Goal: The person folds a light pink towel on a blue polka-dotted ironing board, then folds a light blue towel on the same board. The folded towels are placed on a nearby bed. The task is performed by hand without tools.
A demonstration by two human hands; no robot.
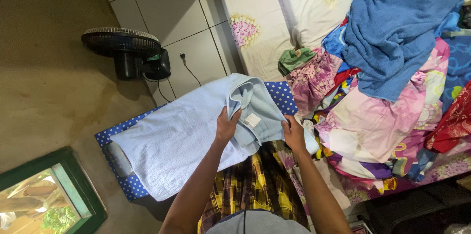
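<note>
head view — left grip (226, 127) and right grip (293, 133) both clamped on pale blue towel (181, 138).

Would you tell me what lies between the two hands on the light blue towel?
In the head view, a folded-over flap of the light blue towel, with its small white label, lies between the left hand and the right hand.
</note>
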